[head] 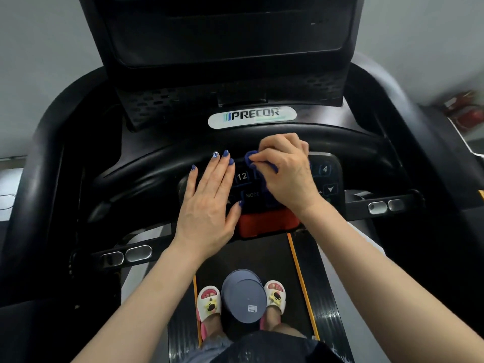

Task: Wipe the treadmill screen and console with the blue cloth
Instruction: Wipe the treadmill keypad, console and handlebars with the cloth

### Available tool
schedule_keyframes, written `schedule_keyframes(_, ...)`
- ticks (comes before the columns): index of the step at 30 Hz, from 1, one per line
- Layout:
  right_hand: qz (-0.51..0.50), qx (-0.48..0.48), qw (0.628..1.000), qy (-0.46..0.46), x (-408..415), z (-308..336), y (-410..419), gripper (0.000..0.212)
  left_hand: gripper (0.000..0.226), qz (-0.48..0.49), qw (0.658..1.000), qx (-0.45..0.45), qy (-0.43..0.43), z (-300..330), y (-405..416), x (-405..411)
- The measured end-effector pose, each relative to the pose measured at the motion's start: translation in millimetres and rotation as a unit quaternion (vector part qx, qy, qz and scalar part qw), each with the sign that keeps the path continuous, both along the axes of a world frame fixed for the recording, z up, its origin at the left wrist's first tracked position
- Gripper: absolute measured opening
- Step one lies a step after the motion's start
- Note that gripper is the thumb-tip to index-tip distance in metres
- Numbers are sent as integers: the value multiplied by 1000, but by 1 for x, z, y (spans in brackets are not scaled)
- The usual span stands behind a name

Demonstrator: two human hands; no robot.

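The black treadmill console [324,176] with numbered buttons lies just below the curved handlebar. My right hand [285,174] is bunched around the blue cloth [250,159] and presses it onto the middle of the button panel; only a small fold of cloth shows past my fingers. My left hand [209,203] lies flat, fingers spread, on the left side of the console and holds nothing. The dark screen [227,30] rises above, off and untouched by either hand.
A red stop button [267,224] sits under the panel. Metal grip sensors [127,254] [386,205] flank the console. On the belt [262,258] between my slippered feet stands a grey round container [245,297]. A PRECOR badge [252,116] sits above the handlebar.
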State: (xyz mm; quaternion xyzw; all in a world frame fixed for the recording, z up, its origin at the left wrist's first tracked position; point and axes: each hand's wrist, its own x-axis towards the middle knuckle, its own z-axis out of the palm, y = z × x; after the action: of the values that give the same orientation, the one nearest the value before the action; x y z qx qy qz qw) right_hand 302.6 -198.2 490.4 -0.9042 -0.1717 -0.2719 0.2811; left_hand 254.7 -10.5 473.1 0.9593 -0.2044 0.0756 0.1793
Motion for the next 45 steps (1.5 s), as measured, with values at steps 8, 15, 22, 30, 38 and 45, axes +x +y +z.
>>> schedule_keyframes(8,-12,2,1000,29,2,2,-15,4,77,6,1000,12,7,5,-4,-2)
schedule_keyframes(15,-52,29,998,10,0,0,-28,4,76,-12,1000,27,4,7,-23,6)
schedule_keyframes(22,7,-10,999,-38,-13,-13,-42,6,74,-8,1000,14,1,3,-24,6)
schedule_keyframes(30,20,-1,999,-33,-22,-21,-45,8,74,-3,1000,14,3,3,-25,5)
schedule_keyframes(38,58,-24,998,-17,-31,-25,-47,8,74,-4,1000,20,6,3,-24,6)
schedule_keyframes(45,85,-35,996,1,-33,-24,-44,9,75,-7,1000,27,8,4,-23,6)
